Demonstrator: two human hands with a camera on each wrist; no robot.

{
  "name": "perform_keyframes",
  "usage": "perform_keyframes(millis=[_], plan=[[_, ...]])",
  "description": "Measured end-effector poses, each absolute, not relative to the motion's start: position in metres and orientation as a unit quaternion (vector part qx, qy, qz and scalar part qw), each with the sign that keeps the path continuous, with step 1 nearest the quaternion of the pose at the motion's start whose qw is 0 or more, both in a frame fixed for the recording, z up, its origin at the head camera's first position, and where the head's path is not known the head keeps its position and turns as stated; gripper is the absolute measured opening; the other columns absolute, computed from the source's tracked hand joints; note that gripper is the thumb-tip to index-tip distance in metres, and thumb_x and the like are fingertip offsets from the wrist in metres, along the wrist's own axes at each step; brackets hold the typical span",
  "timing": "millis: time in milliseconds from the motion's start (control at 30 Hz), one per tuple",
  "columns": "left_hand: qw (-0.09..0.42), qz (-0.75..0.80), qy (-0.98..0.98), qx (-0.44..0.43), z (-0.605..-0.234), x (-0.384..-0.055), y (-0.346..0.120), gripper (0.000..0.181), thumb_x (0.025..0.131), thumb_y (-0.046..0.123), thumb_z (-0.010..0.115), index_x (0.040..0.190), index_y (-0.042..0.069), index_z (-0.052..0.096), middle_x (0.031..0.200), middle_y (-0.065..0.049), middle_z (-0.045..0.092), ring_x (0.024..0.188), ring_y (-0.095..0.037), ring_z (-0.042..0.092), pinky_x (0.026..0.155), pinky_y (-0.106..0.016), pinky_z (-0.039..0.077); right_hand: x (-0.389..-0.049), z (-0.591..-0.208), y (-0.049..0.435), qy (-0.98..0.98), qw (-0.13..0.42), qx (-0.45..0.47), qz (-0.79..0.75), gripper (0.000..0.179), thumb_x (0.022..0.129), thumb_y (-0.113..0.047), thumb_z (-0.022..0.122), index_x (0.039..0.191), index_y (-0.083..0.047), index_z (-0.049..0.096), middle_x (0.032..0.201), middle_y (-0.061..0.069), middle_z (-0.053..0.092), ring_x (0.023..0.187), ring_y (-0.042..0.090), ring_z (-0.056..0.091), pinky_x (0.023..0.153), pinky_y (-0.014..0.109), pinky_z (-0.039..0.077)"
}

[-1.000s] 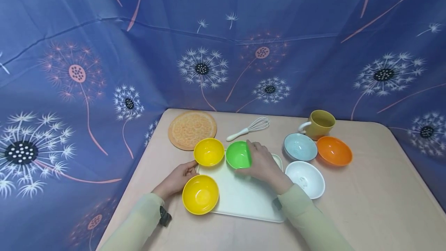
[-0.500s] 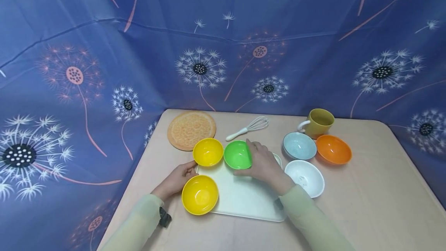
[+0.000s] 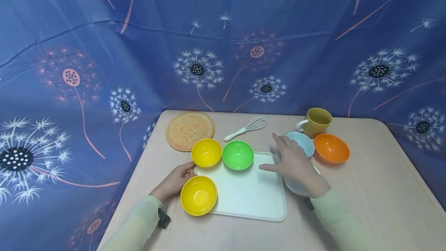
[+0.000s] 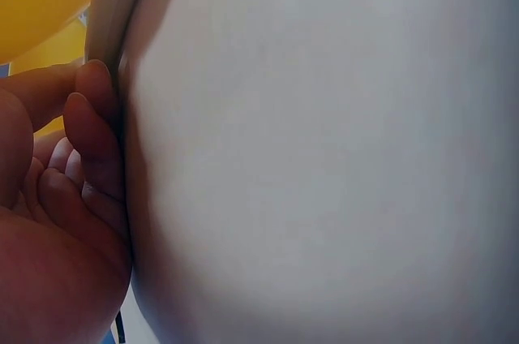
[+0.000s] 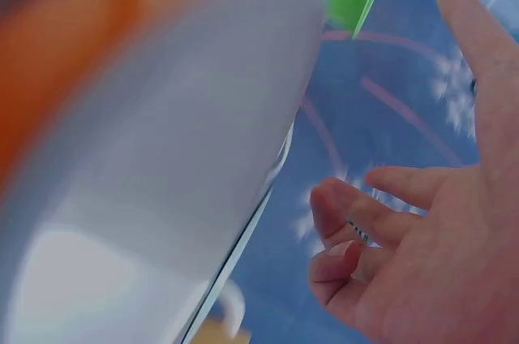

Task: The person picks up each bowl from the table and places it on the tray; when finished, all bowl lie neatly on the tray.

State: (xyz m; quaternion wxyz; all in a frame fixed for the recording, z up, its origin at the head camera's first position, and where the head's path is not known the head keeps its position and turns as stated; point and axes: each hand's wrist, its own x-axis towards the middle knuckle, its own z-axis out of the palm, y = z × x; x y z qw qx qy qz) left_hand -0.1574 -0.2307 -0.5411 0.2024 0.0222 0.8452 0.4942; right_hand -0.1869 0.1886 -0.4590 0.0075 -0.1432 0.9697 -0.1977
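- Head view, on my feed: right hand (image 3: 294, 162), right of centre, thumb and fingers spread, holding nothing, over the white bowl (image 3: 294, 186).
- Left hand (image 3: 175, 181) is bent-fingered at the left edge of the tray (image 3: 251, 200), centre frame; I can't tell whether it pinches.
- My worry: a tug there could tip the upper yellow bowl (image 3: 206, 153) or lower yellow bowl (image 3: 199, 196) overlapping that side.
- Green bowl (image 3: 238, 155): glossy, upright, at the tray's upper edge, beside the upper yellow bowl.

No text, label, brand or number is readable.
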Motion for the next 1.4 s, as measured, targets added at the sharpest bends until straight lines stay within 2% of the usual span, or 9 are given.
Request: perform_keyframes(millis=[200,333,567,667,833,1100,1400], plan=[[0.202,0.493,0.846,0.025,-0.541,-0.156,-0.232,0.059,0.105,0.024,0.065,0.161,0.02,0.044,0.089,-0.003,0.057,0.105,-0.021,0.054,0.091,-0.04,0.041,-0.187,-0.454,0.242,0.971,0.004,-0.101,-0.218,0.134,0.07,-0.086,0.072,0.163,-0.001,0.027,0.156,0.034,0.034,0.137,0.056,0.036,0.108,0.074,0.03],[0.202,0.491,0.847,0.023,-0.542,-0.155,-0.233,0.06,0.106,0.024,0.065,0.161,0.02,0.044,0.091,-0.002,0.058,0.106,-0.021,0.054,0.092,-0.039,0.041,-0.188,-0.455,0.278,0.972,-0.026,-0.09,-0.216,0.129,0.071,-0.079,0.078,0.16,0.002,0.032,0.148,0.035,0.039,0.129,0.056,0.041,0.1,0.075,0.036],[0.196,0.49,0.849,0.014,-0.545,-0.156,-0.233,0.06,0.105,0.023,0.066,0.16,0.017,0.044,0.089,-0.003,0.056,0.104,-0.021,0.054,0.089,-0.04,0.041,-0.193,-0.47,0.332,0.985,-0.035,-0.047,-0.164,0.131,0.072,-0.079,0.079,0.155,0.012,0.034,0.139,0.042,0.039,0.115,0.061,0.039,0.089,0.079,0.036],[0.198,0.491,0.848,0.017,-0.545,-0.156,-0.234,0.06,0.105,0.023,0.066,0.161,0.017,0.044,0.089,-0.003,0.056,0.103,-0.021,0.054,0.089,-0.04,0.041,-0.196,-0.475,0.348,0.987,-0.044,-0.041,-0.151,0.127,0.074,-0.075,0.08,0.151,0.015,0.036,0.136,0.042,0.039,0.114,0.061,0.038,0.087,0.079,0.036],[0.198,0.494,0.846,0.022,-0.544,-0.156,-0.234,0.061,0.105,0.024,0.066,0.161,0.018,0.043,0.088,-0.003,0.057,0.103,-0.02,0.055,0.09,-0.039,0.041,-0.202,-0.481,0.363,0.987,-0.038,-0.025,-0.153,0.122,0.075,-0.073,0.081,0.148,0.015,0.04,0.135,0.041,0.04,0.117,0.06,0.033,0.089,0.077,0.032],[0.198,0.495,0.846,0.025,-0.542,-0.156,-0.23,0.06,0.105,0.023,0.065,0.161,0.015,0.043,0.085,-0.003,0.055,0.097,-0.021,0.056,0.088,-0.04,0.04,-0.206,-0.488,0.373,0.986,0.016,-0.007,-0.168,0.124,0.078,-0.075,0.077,0.151,0.015,0.034,0.136,0.043,0.038,0.114,0.06,0.038,0.087,0.079,0.039],[0.196,0.494,0.847,0.024,-0.544,-0.158,-0.229,0.061,0.105,0.026,0.066,0.161,0.016,0.043,0.09,-0.003,0.056,0.107,-0.021,0.053,0.092,-0.04,0.04,-0.209,-0.492,0.376,0.983,0.036,0.002,-0.181,0.124,0.079,-0.073,0.077,0.155,0.013,0.029,0.132,0.041,0.041,0.114,0.058,0.042,0.088,0.079,0.041]])
